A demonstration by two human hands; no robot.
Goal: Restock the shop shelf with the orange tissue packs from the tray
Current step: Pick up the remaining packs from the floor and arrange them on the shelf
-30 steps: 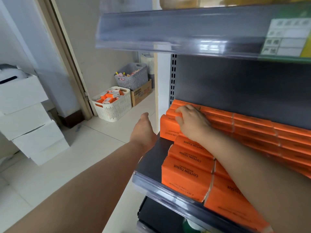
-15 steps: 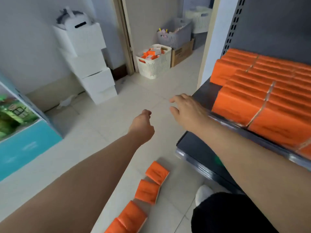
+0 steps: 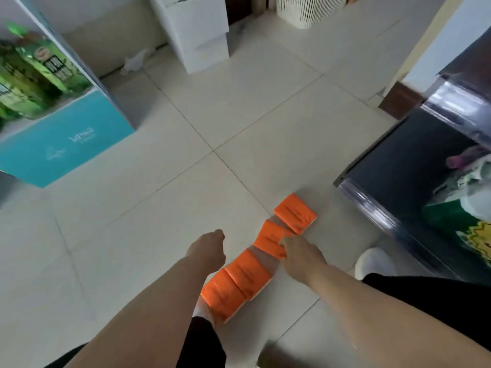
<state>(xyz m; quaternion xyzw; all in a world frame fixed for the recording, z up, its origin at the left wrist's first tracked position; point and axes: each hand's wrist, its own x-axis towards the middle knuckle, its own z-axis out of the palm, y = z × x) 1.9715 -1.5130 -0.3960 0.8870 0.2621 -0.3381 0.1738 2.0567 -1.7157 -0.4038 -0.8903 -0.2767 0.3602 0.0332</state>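
Here, four orange packs [image 3: 248, 272] lie in a row on the floor [image 3: 159, 208], beside the dark shelf [image 3: 398, 160]. The right hand [image 3: 303, 257] is open, its straight fingers [image 3: 288, 241] touching the second pack [image 3: 268, 239] from the far end. The left hand [image 3: 208, 251] is curled, holding nothing.

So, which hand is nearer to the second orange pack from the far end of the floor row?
Right. The right hand reaches over the near edge of the second orange pack; the left hand hangs to its left, clearly apart.
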